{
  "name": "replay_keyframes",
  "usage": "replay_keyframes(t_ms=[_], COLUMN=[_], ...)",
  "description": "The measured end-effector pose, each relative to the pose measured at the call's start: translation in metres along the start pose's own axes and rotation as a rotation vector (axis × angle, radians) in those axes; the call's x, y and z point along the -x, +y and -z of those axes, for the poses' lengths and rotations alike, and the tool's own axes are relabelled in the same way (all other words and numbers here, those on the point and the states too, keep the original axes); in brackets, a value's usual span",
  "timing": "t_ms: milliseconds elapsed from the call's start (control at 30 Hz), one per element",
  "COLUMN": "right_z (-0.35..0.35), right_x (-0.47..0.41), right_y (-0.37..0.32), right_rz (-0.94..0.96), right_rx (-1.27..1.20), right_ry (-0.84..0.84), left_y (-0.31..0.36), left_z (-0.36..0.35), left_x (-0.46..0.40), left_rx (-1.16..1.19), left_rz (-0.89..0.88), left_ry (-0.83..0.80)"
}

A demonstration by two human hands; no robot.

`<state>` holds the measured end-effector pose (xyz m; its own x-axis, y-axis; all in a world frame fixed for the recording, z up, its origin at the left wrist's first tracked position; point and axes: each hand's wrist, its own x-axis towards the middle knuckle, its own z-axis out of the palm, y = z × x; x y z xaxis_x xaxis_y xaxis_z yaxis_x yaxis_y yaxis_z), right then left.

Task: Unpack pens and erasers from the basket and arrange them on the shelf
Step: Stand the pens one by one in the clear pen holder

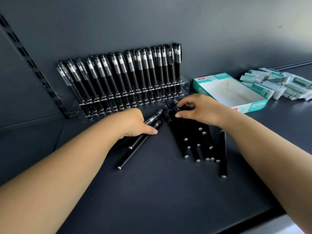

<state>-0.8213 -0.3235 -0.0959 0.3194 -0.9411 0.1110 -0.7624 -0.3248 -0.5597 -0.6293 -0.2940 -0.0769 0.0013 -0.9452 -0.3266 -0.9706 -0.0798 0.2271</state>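
Black pens stand in a row in a clear rack against the back wall of the dark shelf, caps up and leaning left. In front of the rack, loose pens lie on the shelf in two groups. The left hand rests on the smaller group, its fingers curled over a few pens that point toward the rack; its thumb lies along one barrel. The right hand is bent over the cap ends of the larger pile, thumb and fingertips pinching at the caps; exactly which pen it holds I cannot tell. One pen lies apart at the pile's right edge, close beside the right forearm.

To the right of the rack sits an open box, white inside with teal sides, its corner just behind the right wrist. Beyond it, at the far right of the shelf, a heap of erasers in pale green wrappers lies loosely stacked, near the box but not in it. A slotted upright runs up the wall at the left.
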Motion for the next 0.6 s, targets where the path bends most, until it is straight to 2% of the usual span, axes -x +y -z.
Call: replay_keyframes(t_ms=[100, 233, 300, 367, 467, 600], right_z=[0.0, 0.001, 0.003, 0.006, 0.009, 0.004], right_x=[0.001, 0.002, 0.002, 0.003, 0.008, 0.009], right_y=[0.0, -0.004, -0.013, -0.029, -0.068, -0.11], right_rz=[-0.004, -0.037, -0.021, 0.033, 0.14, 0.283], right_rx=[0.004, -0.004, -0.047, -0.173, -0.474, -0.698], right_ry=[-0.001, 0.0, 0.057, 0.124, 0.131, 0.033], left_y=[-0.004, -0.011, -0.013, -0.015, -0.022, -0.033], left_z=[0.003, 0.009, 0.009, 0.009, 0.008, -0.003], left_x=[0.003, 0.01, 0.013, 0.017, 0.024, 0.034], left_rx=[0.163, 0.954, 1.197, 1.37, 1.393, 1.237], left_rz=[-0.03, -0.108, -0.181, -0.281, -0.403, -0.502], left_ry=[0.067, 0.03, 0.145, 0.358, 0.63, 0.703])
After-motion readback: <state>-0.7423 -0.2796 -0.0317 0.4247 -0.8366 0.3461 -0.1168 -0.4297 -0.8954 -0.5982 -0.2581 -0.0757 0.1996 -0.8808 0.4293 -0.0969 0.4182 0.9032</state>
